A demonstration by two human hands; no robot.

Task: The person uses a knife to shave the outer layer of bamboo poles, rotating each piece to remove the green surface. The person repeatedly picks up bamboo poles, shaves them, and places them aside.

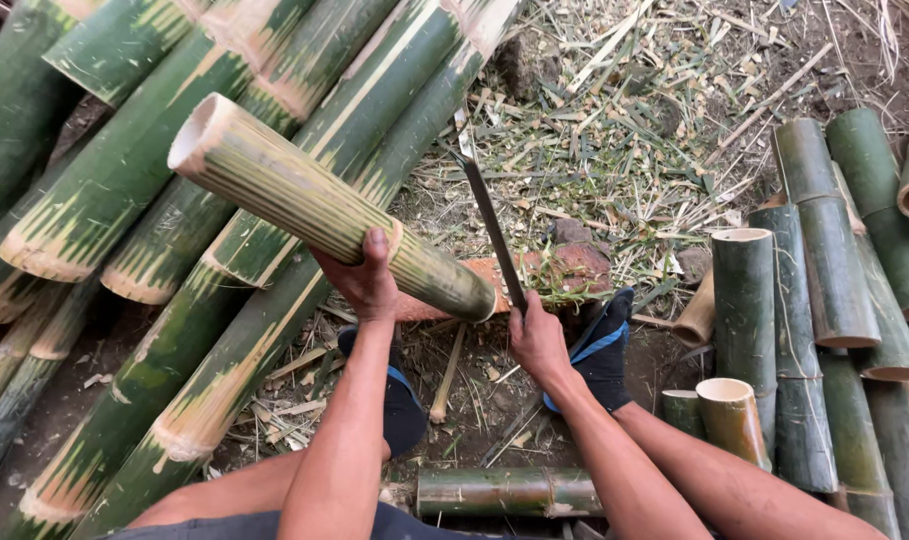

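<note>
Left grip (pixel 366 283) wrapped under mid-length of the scraped bamboo section (pixel 324 207), propped slantwise over the ground, right (pixel 536 340) clenched round the blade (pixel 486 205); looks stiff, hefty, probably slick-skinned, so best cradled mid-length.

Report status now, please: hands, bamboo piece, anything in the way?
Left hand grips scraped bamboo piece. Right hand holds long knife, blade by its lower end. Reddish block beneath; nothing blocking.

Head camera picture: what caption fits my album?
Left hand holds a bamboo piece; right hand grips a long blade.
</note>
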